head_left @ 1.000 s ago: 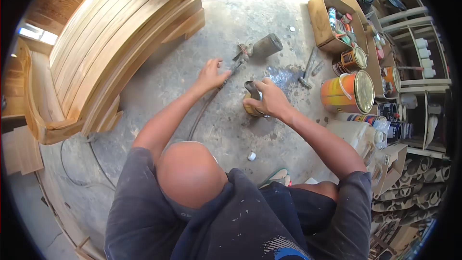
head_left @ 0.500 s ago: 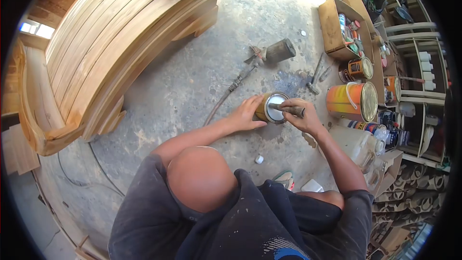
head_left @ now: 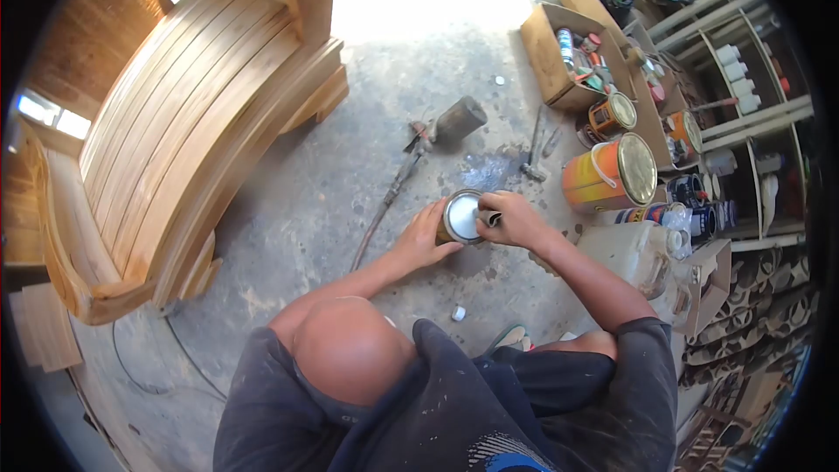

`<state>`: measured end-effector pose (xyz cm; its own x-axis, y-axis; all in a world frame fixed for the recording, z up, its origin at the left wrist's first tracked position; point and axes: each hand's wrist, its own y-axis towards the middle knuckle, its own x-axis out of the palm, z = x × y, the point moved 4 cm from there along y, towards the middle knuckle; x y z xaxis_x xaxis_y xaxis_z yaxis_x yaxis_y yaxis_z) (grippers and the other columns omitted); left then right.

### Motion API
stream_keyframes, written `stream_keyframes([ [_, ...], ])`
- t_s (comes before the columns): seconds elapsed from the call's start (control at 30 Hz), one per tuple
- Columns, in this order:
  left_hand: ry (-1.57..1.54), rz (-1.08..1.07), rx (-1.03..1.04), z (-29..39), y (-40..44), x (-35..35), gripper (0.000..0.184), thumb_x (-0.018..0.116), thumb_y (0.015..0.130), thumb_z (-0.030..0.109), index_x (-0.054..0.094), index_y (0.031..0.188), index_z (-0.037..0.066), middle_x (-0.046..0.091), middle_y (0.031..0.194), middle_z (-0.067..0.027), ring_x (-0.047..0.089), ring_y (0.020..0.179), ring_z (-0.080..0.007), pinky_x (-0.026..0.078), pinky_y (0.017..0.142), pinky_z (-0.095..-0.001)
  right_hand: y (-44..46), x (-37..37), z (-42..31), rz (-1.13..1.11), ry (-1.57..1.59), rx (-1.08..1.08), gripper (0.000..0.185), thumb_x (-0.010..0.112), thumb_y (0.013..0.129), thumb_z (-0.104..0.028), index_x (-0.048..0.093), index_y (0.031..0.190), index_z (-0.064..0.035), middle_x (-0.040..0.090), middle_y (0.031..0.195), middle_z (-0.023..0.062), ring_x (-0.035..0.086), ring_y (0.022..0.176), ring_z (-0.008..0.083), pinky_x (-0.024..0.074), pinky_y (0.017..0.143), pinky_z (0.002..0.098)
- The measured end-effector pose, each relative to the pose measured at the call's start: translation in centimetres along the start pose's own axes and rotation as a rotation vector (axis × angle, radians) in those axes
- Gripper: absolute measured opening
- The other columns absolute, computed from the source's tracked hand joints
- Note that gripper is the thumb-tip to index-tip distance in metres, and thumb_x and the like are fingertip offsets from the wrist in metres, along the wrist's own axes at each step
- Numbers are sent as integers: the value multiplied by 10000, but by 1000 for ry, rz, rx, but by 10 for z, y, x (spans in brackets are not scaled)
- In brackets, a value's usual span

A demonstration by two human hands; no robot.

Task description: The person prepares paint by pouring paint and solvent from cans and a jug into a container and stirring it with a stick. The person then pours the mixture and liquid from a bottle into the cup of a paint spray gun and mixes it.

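Observation:
A small paint can (head_left: 462,218) with a pale, shiny top stands on the concrete floor. My left hand (head_left: 420,240) is curved round its left side, thumb at the lower edge and fingers towards the back. From the right, my right hand (head_left: 516,223) grips a short, dark tool (head_left: 492,218), its far end over the right part of the can's top. Whether the tool touches the rim is hard to tell. Beyond the can lies a spray gun with a dark cup (head_left: 461,120), joined to a hose (head_left: 374,225).
A curved wooden bench (head_left: 197,114) stands at the left. To the right are an orange-yellow bucket (head_left: 594,177), a cardboard box of supplies (head_left: 551,57), a plastic jug (head_left: 625,253) and shelves (head_left: 743,135). A hammer (head_left: 532,157) and a white cap (head_left: 459,313) lie on the floor.
My left hand has come from beside the hose to the can. My right hand has lifted the dark tool onto the can's top and turned it. The view has shifted.

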<state>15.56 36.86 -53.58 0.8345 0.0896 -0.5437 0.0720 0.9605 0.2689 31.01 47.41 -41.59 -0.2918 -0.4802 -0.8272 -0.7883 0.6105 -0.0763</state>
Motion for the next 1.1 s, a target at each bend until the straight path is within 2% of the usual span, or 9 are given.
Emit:
stream_keyframes([
  [0.1,7,2,27,13,8,-3,935,797,796,381,336,1473,-69,480,1409,-267,511,1266,-390,419,1068,-435,-5,6,15,104,-30,-23,258,745,709,-165,701,912,-12,686,782,158,645,681,340,518,647,391],
  [0.2,6,9,0,16,11,-6,946,806,784,381,337,1468,-74,491,1391,-268,521,1251,-398,435,1049,-438,-12,12,19,22,-11,-3,234,731,715,-161,714,895,-12,697,753,146,633,633,326,517,628,375],
  [0.33,-15,5,-100,7,10,1,956,817,771,404,355,1451,-85,512,1370,-270,529,1240,-403,445,1038,-432,-18,12,23,13,195,68,195,735,774,-162,723,897,-11,683,707,104,569,572,266,503,598,351],
  [0.4,42,80,-11,7,10,2,950,838,765,385,367,1446,-79,525,1339,-260,595,1143,-376,486,986,-409,-18,13,30,-15,311,131,196,725,796,-148,727,936,-10,695,740,96,558,575,236,507,606,337],
  [0.53,-39,26,-122,0,6,9,975,853,744,390,364,1446,-78,509,1341,-248,570,1167,-377,472,999,-421,-13,11,33,57,421,40,236,721,728,-128,733,940,-25,718,780,118,606,608,313,513,623,361],
  [0.67,96,103,-91,1,8,7,1006,865,723,411,360,1444,-75,492,1340,-235,536,1191,-379,457,1012,-433,0,5,28,117,273,-247,238,728,720,-114,727,935,-12,710,774,122,595,617,344,512,627,376],
  [0.83,89,112,-103,-2,7,8,1037,867,711,440,347,1449,-70,478,1339,-239,506,1210,-383,439,1031,-438,4,8,18,12,94,-179,235,724,708,-105,723,918,0,703,766,128,589,627,365,511,626,388],
  [1.0,77,103,-191,5,7,2,1053,862,709,467,340,1454,-64,471,1326,-246,511,1191,-386,437,1031,-439,6,5,17,-55,56,-132,227,715,694,-96,720,897,5,704,767,129,568,614,366,510,624,383],
  [1.1,40,115,-232,0,5,6,1054,852,716,483,334,1459,-56,454,1332,-252,501,1203,-396,426,1043,-447,4,7,21,-137,56,-131,226,709,700,-102,725,901,0,711,778,125,575,599,319,512,623,360],
])
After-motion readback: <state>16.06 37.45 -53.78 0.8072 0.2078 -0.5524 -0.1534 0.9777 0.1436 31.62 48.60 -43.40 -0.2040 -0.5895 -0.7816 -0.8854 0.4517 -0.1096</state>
